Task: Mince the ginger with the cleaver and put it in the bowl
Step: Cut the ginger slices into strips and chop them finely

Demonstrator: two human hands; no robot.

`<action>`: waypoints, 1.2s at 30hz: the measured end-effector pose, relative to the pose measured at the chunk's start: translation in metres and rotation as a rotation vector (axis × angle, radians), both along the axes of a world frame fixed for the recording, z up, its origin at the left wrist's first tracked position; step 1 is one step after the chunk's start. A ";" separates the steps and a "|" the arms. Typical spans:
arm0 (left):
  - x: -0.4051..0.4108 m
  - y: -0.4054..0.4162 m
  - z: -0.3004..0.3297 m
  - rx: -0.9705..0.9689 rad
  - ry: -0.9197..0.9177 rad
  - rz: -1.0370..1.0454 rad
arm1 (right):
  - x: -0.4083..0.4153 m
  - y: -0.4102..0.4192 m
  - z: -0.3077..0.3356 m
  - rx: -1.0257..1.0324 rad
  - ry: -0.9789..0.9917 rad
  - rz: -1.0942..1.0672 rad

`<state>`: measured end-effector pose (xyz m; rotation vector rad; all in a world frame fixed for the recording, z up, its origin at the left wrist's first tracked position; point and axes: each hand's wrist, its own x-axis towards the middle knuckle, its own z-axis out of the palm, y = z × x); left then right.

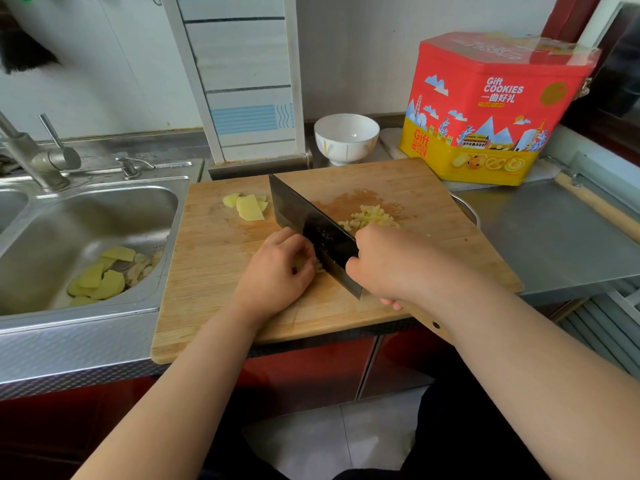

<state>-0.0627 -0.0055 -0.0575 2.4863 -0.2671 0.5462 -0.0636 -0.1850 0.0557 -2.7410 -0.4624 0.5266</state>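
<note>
Ginger partly minced: small pile of minced ginger (369,216) on cutting board (214,271), just right of cleaver (311,226). Ginger slices (247,206) left of cleaver, uncut. Right hand (384,265) grip clamped on the cleaver handle; left hand (277,268) grip curled on a ginger piece against the blade. Bowl (346,136) behind the board, nothing in it. Judged midway: more chopping, then transfer.

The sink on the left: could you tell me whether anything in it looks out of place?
Yes: yellow slices and peelings lie loose in the sink basin, while other ginger slices wait on the cutting board. Whether they are scraps or spilled, I cannot tell.
</note>
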 end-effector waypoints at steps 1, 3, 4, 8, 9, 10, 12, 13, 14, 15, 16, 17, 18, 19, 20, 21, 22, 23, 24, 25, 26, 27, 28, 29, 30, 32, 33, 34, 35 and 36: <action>0.000 0.000 0.000 0.004 0.004 0.001 | 0.000 0.000 -0.001 -0.010 0.004 -0.001; -0.001 -0.001 0.000 0.012 0.009 -0.003 | -0.001 0.001 -0.003 -0.021 0.000 0.002; -0.001 0.000 0.000 0.014 0.009 -0.008 | 0.000 0.000 -0.004 -0.019 -0.002 -0.001; -0.003 0.000 0.002 0.006 0.001 -0.018 | 0.010 -0.012 -0.008 0.074 0.068 -0.066; -0.003 0.000 0.003 0.004 -0.001 -0.023 | 0.013 -0.015 -0.008 0.115 0.090 -0.082; -0.004 0.000 0.003 0.004 -0.005 -0.028 | 0.015 -0.018 -0.007 0.144 0.097 -0.089; -0.005 0.000 0.003 0.002 -0.025 -0.030 | 0.015 -0.022 -0.005 0.164 0.081 -0.089; -0.005 0.001 0.003 -0.004 -0.043 -0.027 | 0.013 -0.023 -0.004 0.169 0.067 -0.087; -0.005 0.001 0.003 -0.014 -0.059 -0.026 | 0.012 -0.023 -0.002 0.172 0.051 -0.079; -0.005 0.001 0.002 -0.022 -0.068 -0.026 | 0.010 -0.022 0.000 0.173 0.034 -0.065; -0.006 0.001 0.002 -0.024 -0.070 -0.028 | 0.007 -0.021 0.002 0.170 0.016 -0.047; -0.006 0.001 0.002 -0.022 -0.067 -0.029 | 0.005 -0.019 0.005 0.159 -0.003 -0.029; -0.006 0.001 0.002 -0.018 -0.062 -0.027 | 0.003 -0.016 0.007 0.139 -0.023 -0.015; -0.006 0.000 0.002 -0.014 -0.055 -0.022 | 0.001 -0.014 0.008 0.113 -0.043 -0.002; -0.006 0.000 0.002 -0.011 -0.049 -0.017 | -0.001 -0.011 0.009 0.087 -0.058 0.010; -0.006 0.000 0.002 -0.007 -0.048 -0.016 | -0.002 -0.009 0.010 0.063 -0.063 0.015; -0.006 0.000 0.002 -0.002 -0.050 -0.017 | -0.003 -0.007 0.009 0.043 -0.058 0.017; -0.006 0.001 0.002 0.002 -0.052 -0.019 | -0.003 -0.005 0.009 0.026 -0.047 0.015; -0.006 0.001 0.001 0.004 -0.049 -0.019 | -0.004 -0.004 0.008 0.014 -0.032 0.014; -0.006 0.002 0.001 0.006 -0.043 -0.019 | -0.004 -0.003 0.006 0.004 -0.016 0.011; -0.006 0.002 0.000 0.006 -0.036 -0.018 | -0.004 -0.002 0.005 -0.005 -0.002 0.006; -0.005 0.002 0.000 0.007 -0.031 -0.017 | -0.003 -0.001 0.004 -0.013 0.007 -0.001; -0.005 0.002 0.000 0.009 -0.029 -0.016 | -0.003 0.001 0.004 -0.021 0.015 -0.007; -0.005 0.002 0.000 0.014 -0.030 -0.016 | -0.003 0.003 0.003 -0.026 0.026 -0.010; -0.005 0.002 0.000 0.019 -0.031 -0.015 | -0.003 0.004 0.002 -0.029 0.037 -0.011; -0.005 0.002 0.000 0.022 -0.037 -0.013 | -0.004 0.006 -0.002 -0.027 0.044 -0.015; -0.006 0.002 0.001 0.021 -0.037 -0.013 | -0.005 0.006 -0.004 -0.019 0.034 -0.020; -0.007 0.002 0.001 0.022 -0.035 -0.014 | -0.004 0.005 -0.006 -0.001 0.023 -0.026; -0.007 0.002 0.002 0.023 -0.034 -0.015 | -0.003 0.002 -0.008 0.021 0.020 -0.035; -0.008 0.002 0.002 0.020 -0.033 -0.015 | -0.001 -0.001 -0.010 0.045 0.029 -0.051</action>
